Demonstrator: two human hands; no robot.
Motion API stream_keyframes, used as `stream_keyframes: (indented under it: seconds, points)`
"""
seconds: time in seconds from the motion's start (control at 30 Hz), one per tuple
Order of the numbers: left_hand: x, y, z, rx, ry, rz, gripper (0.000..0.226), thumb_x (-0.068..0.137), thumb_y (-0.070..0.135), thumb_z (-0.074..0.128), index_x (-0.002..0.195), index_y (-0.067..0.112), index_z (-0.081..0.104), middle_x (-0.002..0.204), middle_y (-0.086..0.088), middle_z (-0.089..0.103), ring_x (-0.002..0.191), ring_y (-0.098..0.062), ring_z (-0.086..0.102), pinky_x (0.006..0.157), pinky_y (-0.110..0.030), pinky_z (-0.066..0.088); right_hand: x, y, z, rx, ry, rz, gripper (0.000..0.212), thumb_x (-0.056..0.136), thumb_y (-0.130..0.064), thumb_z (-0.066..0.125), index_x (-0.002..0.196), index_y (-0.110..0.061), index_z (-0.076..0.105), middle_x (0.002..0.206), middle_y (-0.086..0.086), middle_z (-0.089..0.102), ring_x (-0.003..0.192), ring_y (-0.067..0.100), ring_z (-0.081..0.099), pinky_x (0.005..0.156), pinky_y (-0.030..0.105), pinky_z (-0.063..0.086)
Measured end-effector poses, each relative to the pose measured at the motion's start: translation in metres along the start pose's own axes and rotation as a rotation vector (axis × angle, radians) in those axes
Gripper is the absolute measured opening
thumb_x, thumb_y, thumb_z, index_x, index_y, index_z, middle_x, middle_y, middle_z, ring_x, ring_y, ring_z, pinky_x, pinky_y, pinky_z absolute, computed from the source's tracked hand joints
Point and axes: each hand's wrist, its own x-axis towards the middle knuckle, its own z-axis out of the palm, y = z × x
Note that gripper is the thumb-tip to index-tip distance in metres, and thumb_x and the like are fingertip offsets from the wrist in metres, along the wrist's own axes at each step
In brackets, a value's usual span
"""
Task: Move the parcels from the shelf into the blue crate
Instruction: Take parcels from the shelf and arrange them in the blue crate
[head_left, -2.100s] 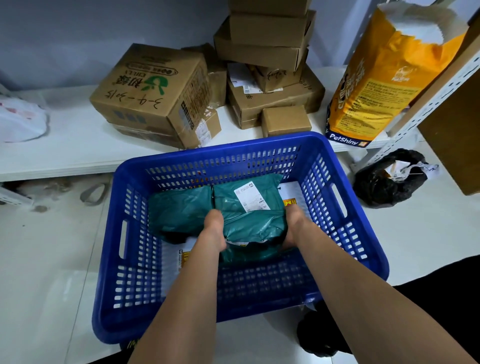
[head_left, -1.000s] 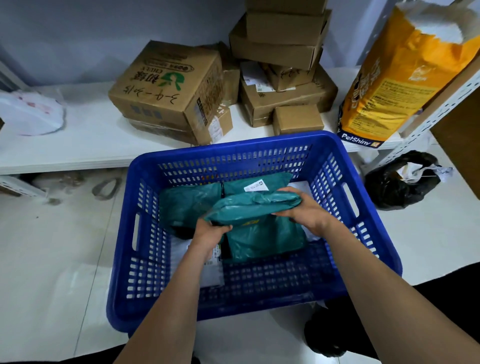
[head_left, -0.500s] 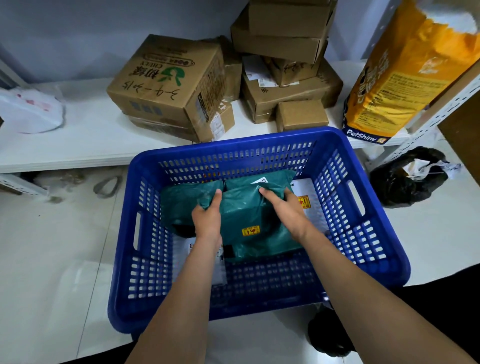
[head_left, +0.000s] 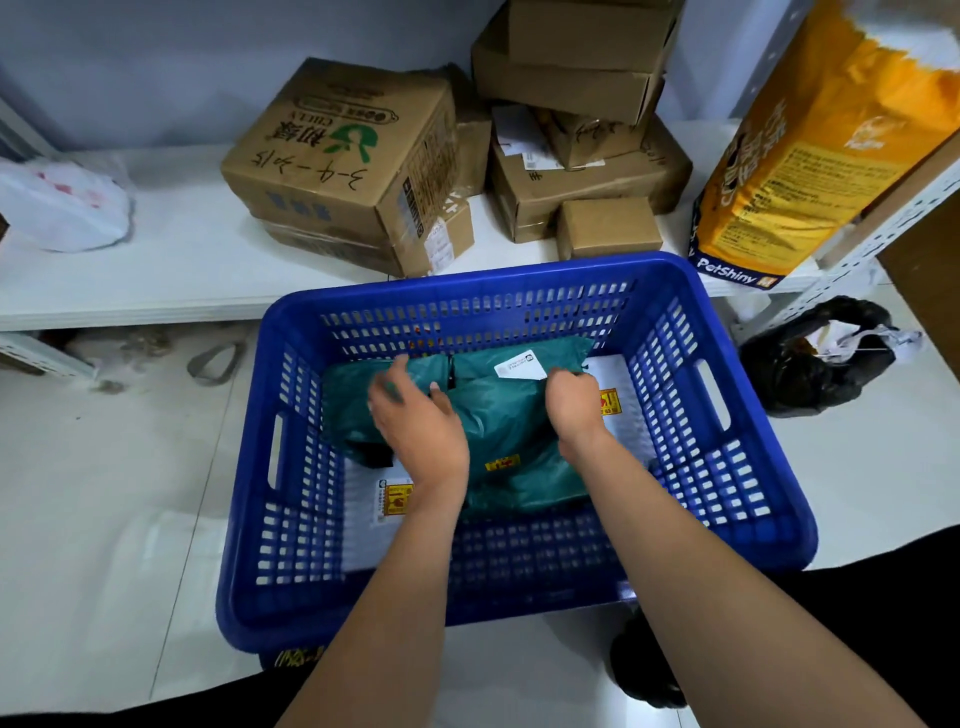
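Inside the big blue plastic crate (head_left: 717, 395) with holes in its sides, soft green plastic parcel bags (head_left: 509, 415) are being laid down and tidied. The crate is sitting on the pale floor, just in front of the low white shelf (head_left: 156, 270). White flat parcels with yellow stickers (head_left: 387, 499) are lying under the green bags.

The left hand (head_left: 415, 421) is being held just over the green bags with its fingers spread and loose; nothing is being gripped by it, and it cannot be told if the bags are being touched. The right hand (head_left: 571, 402) is curled, with its fingers bent down at the top edge of a green bag near a small white label (head_left: 519, 365). The bag seems to be pinched or pressed there, but this cannot be told for sure.

This looks like the putting-down step, and it seems to be nearly finished. On the shelf, brown cardboard boxes (head_left: 571, 156) are waiting in a pile. A tall orange paper sack (head_left: 810, 171) is standing beside them.

Next, both hands are probably going to be lifted out and reached up to the shelf. The small brown box (head_left: 608, 226) at the front is closest, so it could be picked first.
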Motion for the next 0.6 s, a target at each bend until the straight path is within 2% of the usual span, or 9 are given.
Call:
stream_keyframes:
  seconds: [0.03,0.1,0.2,0.3,0.37,0.43,0.5,0.53,0.6]
  points:
    - [0.0,0.002,0.001,0.115,0.037,0.204,0.037,0.096,0.016,0.053,0.133,0.012,0.048,0.131,-0.013,0.049,0.12,-0.031,0.051,0.109,-0.047,0.038,0.003,-0.002,0.001,0.001,0.014,0.032,0.021,0.088,-0.005,0.042,0.068,-0.013,0.042,0.063,0.001,0.037,0.057,0.018,0.027,0.051,0.03,0.02]
    - [-0.005,0.018,0.003,0.207,0.024,0.48,0.039,0.099,0.02,0.047,0.138,0.013,0.05,0.137,-0.014,0.051,0.132,-0.03,0.045,0.119,-0.048,0.023,0.005,-0.005,0.0,-0.042,0.029,0.068,0.017,0.084,-0.004,0.043,0.069,-0.011,0.045,0.066,0.003,0.041,0.058,0.02,0.031,0.05,0.029,0.021]
    - [-0.022,0.033,0.015,0.296,-0.163,0.57,0.045,0.102,0.034,0.031,0.141,0.017,0.048,0.134,-0.009,0.059,0.134,-0.028,0.046,0.121,-0.047,0.018,0.008,-0.007,-0.001,-0.045,0.056,0.081,0.016,0.083,-0.007,0.046,0.067,-0.011,0.046,0.063,0.003,0.041,0.056,0.023,0.037,0.048,0.028,0.026]
    - [-0.032,0.021,0.025,0.357,-0.297,0.552,0.044,0.103,0.039,0.02,0.119,0.018,0.056,0.106,-0.006,0.069,0.107,-0.026,0.062,0.112,-0.045,0.032,0.009,-0.005,0.002,-0.092,0.07,0.081,0.025,0.088,-0.027,0.048,0.086,-0.005,0.059,0.073,0.007,0.053,0.064,0.024,0.047,0.059,0.033,0.038]
    - [-0.027,0.023,0.024,0.359,-0.306,0.515,0.044,0.103,0.039,0.019,0.101,0.018,0.057,0.089,-0.004,0.07,0.087,-0.025,0.065,0.096,-0.042,0.041,0.006,-0.004,0.001,-0.272,0.171,-0.09,0.04,0.095,-0.036,0.042,0.091,-0.002,0.063,0.083,0.013,0.064,0.076,0.031,0.059,0.069,0.036,0.044]
    - [-0.017,0.031,0.022,0.379,-0.366,0.477,0.043,0.103,0.038,0.022,0.094,0.018,0.06,0.084,-0.004,0.072,0.08,-0.026,0.067,0.087,-0.039,0.043,-0.003,-0.002,-0.003,-0.44,0.283,-0.498,0.041,0.101,-0.031,0.035,0.077,-0.006,0.057,0.069,0.012,0.063,0.067,0.031,0.058,0.075,0.036,0.048]
    - [-0.009,0.036,0.019,0.432,-0.485,0.464,0.029,0.099,0.032,0.037,0.095,0.018,0.063,0.088,-0.004,0.073,0.082,-0.026,0.067,0.088,-0.037,0.043,-0.016,-0.005,-0.001,-0.641,0.251,-0.901,0.042,0.102,-0.028,0.03,0.075,-0.01,0.056,0.057,0.005,0.055,0.057,0.025,0.053,0.099,0.039,0.046]
    - [-0.006,0.038,0.017,0.466,-0.533,0.477,0.022,0.095,0.027,0.044,0.096,0.019,0.064,0.089,-0.004,0.073,0.084,-0.026,0.067,0.089,-0.036,0.043,-0.02,-0.006,0.005,-0.779,0.19,-0.978,0.044,0.102,-0.03,0.028,0.079,-0.01,0.06,0.059,0.005,0.059,0.059,0.024,0.056,0.106,0.039,0.041]
    - [-0.003,0.039,0.014,0.482,-0.577,0.486,0.018,0.092,0.022,0.048,0.093,0.016,0.065,0.089,-0.006,0.072,0.085,-0.027,0.066,0.088,-0.035,0.044,-0.017,-0.006,0.013,-0.998,0.102,-0.908,0.051,0.103,-0.037,0.023,0.087,-0.012,0.065,0.07,0.009,0.067,0.07,0.027,0.063,0.098,0.038,0.043]
